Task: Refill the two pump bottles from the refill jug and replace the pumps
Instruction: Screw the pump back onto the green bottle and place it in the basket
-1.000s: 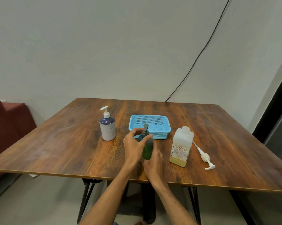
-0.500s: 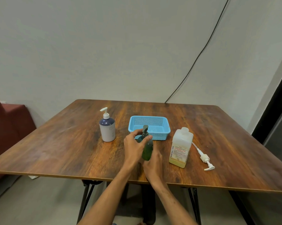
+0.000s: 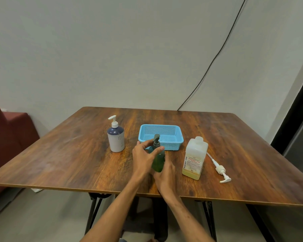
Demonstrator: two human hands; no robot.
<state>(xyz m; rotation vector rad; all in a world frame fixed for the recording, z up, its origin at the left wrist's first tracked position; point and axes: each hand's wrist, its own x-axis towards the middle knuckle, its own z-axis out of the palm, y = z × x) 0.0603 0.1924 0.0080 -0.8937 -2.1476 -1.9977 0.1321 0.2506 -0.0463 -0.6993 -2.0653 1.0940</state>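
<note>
A small green pump bottle [image 3: 158,161] stands near the front middle of the table. My left hand [image 3: 143,158] wraps its fingers around the bottle's dark pump collar [image 3: 156,141]. My right hand [image 3: 165,175] grips the bottle's lower body from the near side. A white and navy pump bottle [image 3: 115,137] stands upright to the left, pump on. The translucent refill jug [image 3: 195,158], uncapped with a little yellow liquid at the bottom, stands to the right. Its white pump [image 3: 220,169] lies flat on the table beside it.
A light blue mesh basket [image 3: 161,137] sits just behind the green bottle. The wooden table [image 3: 68,154] has its front edge close to my arms. A dark red seat [image 3: 9,130] is at the left and a black cable [image 3: 211,62] runs down the wall.
My hands and the green bottle stay in place; the left fingers shift slightly around the pump collar. The view has dipped a little.
</note>
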